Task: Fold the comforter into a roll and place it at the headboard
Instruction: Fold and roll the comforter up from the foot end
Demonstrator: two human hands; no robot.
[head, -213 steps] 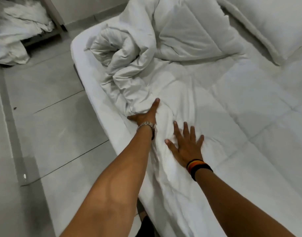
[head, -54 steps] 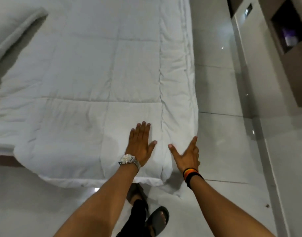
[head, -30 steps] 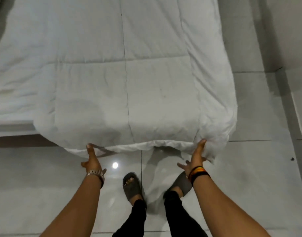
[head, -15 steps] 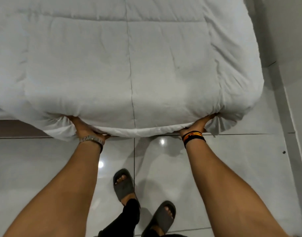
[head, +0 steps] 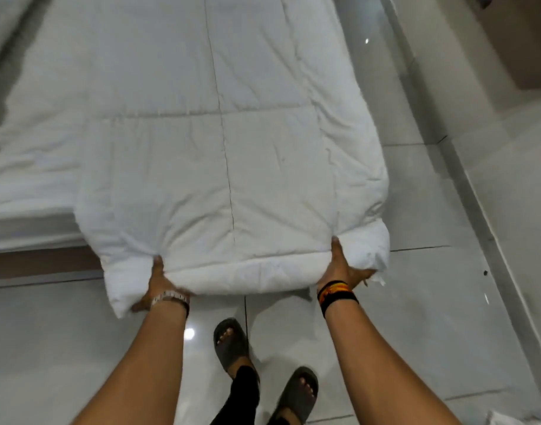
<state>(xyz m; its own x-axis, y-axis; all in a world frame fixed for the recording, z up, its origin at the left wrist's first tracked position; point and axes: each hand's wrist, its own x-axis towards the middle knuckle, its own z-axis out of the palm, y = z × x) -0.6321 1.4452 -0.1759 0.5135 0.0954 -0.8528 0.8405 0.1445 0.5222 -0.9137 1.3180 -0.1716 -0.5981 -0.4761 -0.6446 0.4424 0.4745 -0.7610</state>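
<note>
A white quilted comforter (head: 201, 133) lies lengthwise as a long folded strip on the bed, its near end hanging past the foot of the mattress. That near end is lifted and its edge is turned up into a thick fold. My left hand (head: 158, 286), with a metal watch at the wrist, grips the fold near its left corner, thumb on top. My right hand (head: 342, 268), with dark and orange wristbands, grips it near the right corner. The fingers of both hands are hidden under the fabric. The headboard is out of view.
The bed (head: 23, 228) with its white sheet and brown base shows at the left. Glossy grey floor tiles (head: 431, 302) surround it. My feet in dark slippers (head: 232, 345) stand just below the comforter's end. A wall with a brown cabinet (head: 523, 44) runs along the right.
Since half a second ago both hands have raised the comforter's near edge and turned it upward, so a thick folded band now shows between them. The view has tilted up along the bed.
</note>
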